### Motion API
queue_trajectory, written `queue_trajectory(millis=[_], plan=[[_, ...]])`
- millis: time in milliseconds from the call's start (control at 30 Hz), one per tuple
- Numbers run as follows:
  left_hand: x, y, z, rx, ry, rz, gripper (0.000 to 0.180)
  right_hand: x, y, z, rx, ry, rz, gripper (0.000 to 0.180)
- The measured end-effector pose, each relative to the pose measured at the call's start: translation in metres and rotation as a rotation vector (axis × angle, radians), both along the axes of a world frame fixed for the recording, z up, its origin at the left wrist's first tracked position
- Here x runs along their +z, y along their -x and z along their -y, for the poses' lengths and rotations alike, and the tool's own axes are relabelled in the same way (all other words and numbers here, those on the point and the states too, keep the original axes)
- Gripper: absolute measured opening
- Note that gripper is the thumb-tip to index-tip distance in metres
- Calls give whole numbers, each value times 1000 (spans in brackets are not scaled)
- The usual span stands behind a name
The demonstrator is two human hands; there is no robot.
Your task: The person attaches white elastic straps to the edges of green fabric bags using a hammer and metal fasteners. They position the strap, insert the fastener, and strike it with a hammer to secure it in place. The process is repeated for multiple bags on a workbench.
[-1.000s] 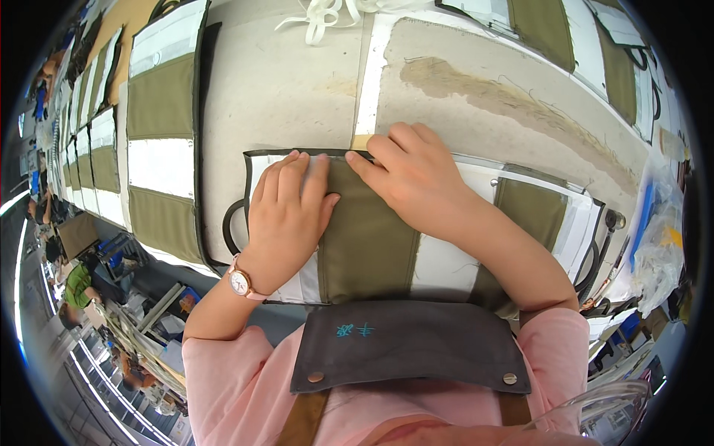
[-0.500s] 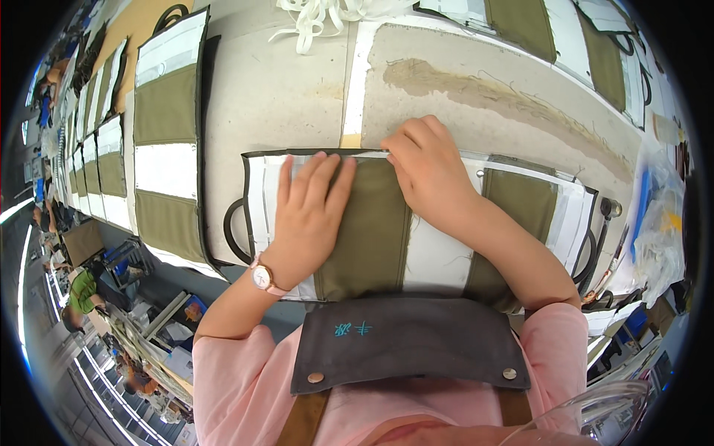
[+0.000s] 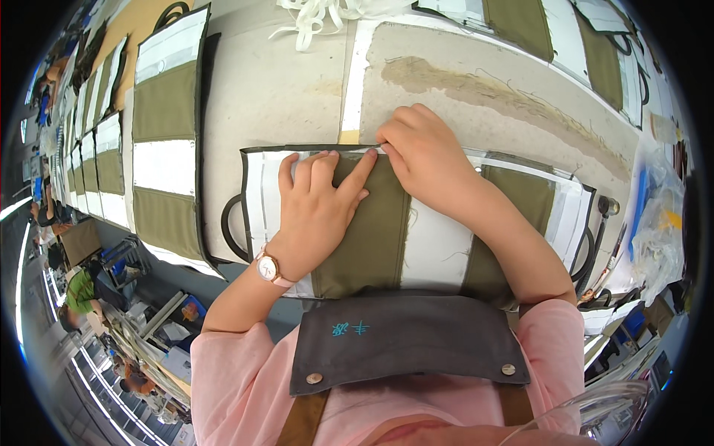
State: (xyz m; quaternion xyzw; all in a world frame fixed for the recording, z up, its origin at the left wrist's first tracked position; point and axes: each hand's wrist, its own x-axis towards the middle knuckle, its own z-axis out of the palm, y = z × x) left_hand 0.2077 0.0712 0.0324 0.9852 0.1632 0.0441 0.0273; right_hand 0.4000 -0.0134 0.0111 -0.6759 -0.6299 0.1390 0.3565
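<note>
A fabric bag panel (image 3: 364, 245) with olive and white stripes and black edging lies crosswise on the table in front of me. Black loop handles show at its short ends, the left handle (image 3: 232, 227) curving out beyond the edging. My left hand (image 3: 316, 186), with a watch at the wrist, rests on the panel. Its fingers are apart, and the index finger points to the far edge, close to the other hand's fingertips. Bent fingers of my right hand (image 3: 424, 152) pinch the black edging at the middle of that far edge; the fingertips are partly hidden.
Another striped panel (image 3: 165, 111) lies to the left, with several more beyond it. Further panels (image 3: 520, 30) are at the far right. White tape (image 3: 312, 18) is heaped at the back. A round-headed tool (image 3: 608, 206) and clear plastic bags (image 3: 658, 223) lie at the right.
My left index finger has stretched rightward along the far edge to near my right fingertips, while the other left fingers have bent. My right hand keeps its pinch, shifted slightly left and away.
</note>
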Motion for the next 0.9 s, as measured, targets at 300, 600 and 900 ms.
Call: queue_trajectory(millis=[300,600,900], plan=[[0,-1,1,1,-45,-8,56,-7,1,8,43,-111,170,14],[-4,5,-4,-12,19,23,55,-4,-10,18,193,-102,227,19],[-2,3,-6,-3,47,50,56,3,-1,22,145,-120,382,27]])
